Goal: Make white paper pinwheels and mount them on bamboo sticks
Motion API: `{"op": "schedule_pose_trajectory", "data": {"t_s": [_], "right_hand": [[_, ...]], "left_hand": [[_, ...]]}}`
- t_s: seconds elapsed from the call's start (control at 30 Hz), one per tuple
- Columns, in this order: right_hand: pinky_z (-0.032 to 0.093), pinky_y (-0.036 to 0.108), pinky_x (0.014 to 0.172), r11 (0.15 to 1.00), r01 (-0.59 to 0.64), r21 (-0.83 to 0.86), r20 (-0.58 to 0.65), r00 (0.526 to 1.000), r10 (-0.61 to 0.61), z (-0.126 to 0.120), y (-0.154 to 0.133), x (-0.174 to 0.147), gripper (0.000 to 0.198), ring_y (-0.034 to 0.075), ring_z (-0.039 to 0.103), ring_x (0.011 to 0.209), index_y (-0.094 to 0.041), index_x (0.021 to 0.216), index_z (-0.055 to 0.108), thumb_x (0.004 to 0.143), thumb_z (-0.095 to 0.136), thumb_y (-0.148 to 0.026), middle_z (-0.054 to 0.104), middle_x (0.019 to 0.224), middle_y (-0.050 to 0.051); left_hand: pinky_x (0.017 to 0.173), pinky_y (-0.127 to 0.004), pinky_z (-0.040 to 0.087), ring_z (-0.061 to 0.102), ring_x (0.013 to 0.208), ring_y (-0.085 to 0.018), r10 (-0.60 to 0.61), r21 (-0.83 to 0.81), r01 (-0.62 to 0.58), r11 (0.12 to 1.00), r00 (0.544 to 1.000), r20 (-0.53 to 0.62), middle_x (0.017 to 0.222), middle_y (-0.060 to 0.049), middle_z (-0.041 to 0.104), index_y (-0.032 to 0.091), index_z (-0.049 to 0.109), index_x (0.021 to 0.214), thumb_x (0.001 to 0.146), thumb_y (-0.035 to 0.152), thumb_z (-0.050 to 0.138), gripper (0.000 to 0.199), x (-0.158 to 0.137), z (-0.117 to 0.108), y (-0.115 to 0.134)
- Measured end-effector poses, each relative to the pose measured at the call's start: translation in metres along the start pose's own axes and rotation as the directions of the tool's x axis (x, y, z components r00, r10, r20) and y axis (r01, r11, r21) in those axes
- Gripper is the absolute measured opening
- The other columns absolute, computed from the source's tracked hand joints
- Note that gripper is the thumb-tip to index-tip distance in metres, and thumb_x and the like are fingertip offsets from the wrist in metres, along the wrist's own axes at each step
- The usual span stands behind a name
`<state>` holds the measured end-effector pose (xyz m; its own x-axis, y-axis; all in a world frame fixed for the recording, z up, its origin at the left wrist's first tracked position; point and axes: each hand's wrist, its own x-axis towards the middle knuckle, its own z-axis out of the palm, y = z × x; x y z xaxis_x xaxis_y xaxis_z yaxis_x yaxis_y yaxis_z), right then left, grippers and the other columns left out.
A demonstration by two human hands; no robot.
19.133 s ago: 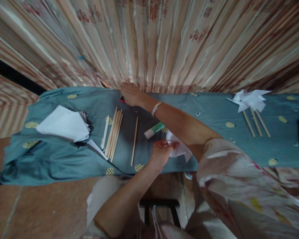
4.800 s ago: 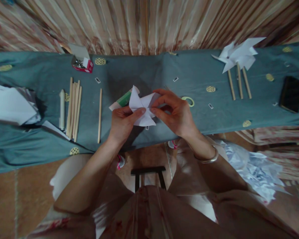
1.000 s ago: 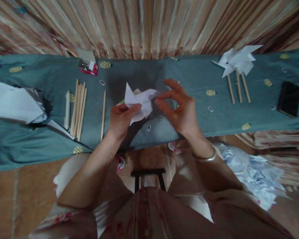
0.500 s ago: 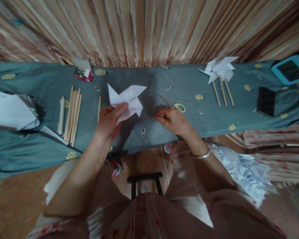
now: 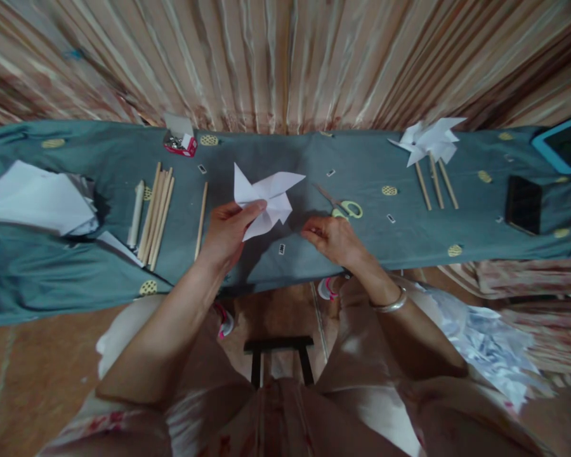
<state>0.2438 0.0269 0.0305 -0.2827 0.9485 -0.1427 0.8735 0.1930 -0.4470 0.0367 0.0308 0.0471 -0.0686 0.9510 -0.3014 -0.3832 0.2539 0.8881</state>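
Observation:
Between the thumb and fingers of my left hand (image 5: 228,231) is a white paper pinwheel (image 5: 278,202), its thumb pressed on the folded centre. To the right, my right hand (image 5: 330,238) is closed in a pinch low over the cloth; whatever is between its fingertips is too small to make out. Scissors (image 5: 349,209) with yellow-green handles lie just beyond that hand. A single wooden stick (image 5: 201,219) rests beside my left hand. Further left is a bundle of several wooden sticks (image 5: 158,216). An open red and white box (image 5: 181,145) with small metallic pieces stands behind them.
A green patterned cloth (image 5: 304,266) covers the narrow table. Finished-looking pinwheels (image 5: 431,141) on sticks lie at the right, near a dark phone (image 5: 523,204) and a blue-framed tablet (image 5: 564,145). White paper sheets (image 5: 38,200) are stacked at the left. Curtains (image 5: 285,63) hang behind.
The view has shifted slightly, so table things appear further right. My left hand still holds the pinwheel, and my right hand stays pinched, now nearer the front of the scissors' handles.

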Motion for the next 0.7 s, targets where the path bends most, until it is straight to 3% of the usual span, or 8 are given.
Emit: {"op": "schedule_pose_trajectory", "data": {"t_s": [0.33,0.6,0.7], "right_hand": [[0.047,0.027,0.068,0.988,0.02,0.153,0.034,0.999,-0.026,-0.0003,-0.0009,-0.0034,0.011,0.017,0.069,0.07,-0.018,0.089,0.072,0.083,0.064,-0.014,0.074,0.077,0.003],[0.047,0.028,0.069,0.995,0.036,0.096,0.026,0.999,-0.039,0.0024,-0.006,-0.0077,0.011,0.019,0.069,0.073,-0.017,0.09,0.072,0.084,0.063,-0.015,0.075,0.077,0.005],[0.046,0.029,0.07,0.994,0.041,0.104,-0.033,0.999,-0.038,0.0006,-0.0038,-0.0078,0.014,0.019,0.069,0.074,-0.017,0.091,0.074,0.086,0.06,-0.017,0.075,0.079,0.006]], "left_hand": [[0.065,-0.026,0.052,0.066,0.065,-0.014,-0.034,0.002,0.034,0.999,0.999,-0.013,0.069,-0.003,0.073,0.02,0.076,0.066,0.067,0.02,0.086,0.01,-0.0002,0.0007,-0.0046],[0.064,-0.025,0.052,0.064,0.061,-0.013,-0.015,0.024,0.014,1.0,1.0,0.013,0.07,-0.002,0.074,0.02,0.078,0.069,0.066,0.019,0.084,0.006,-0.0018,-0.0008,-0.009],[0.064,-0.025,0.052,0.064,0.061,-0.013,-0.015,0.028,0.015,0.999,1.0,0.014,0.07,-0.003,0.074,0.019,0.078,0.067,0.066,0.018,0.084,0.006,-0.0028,0.0,-0.0084]]}}
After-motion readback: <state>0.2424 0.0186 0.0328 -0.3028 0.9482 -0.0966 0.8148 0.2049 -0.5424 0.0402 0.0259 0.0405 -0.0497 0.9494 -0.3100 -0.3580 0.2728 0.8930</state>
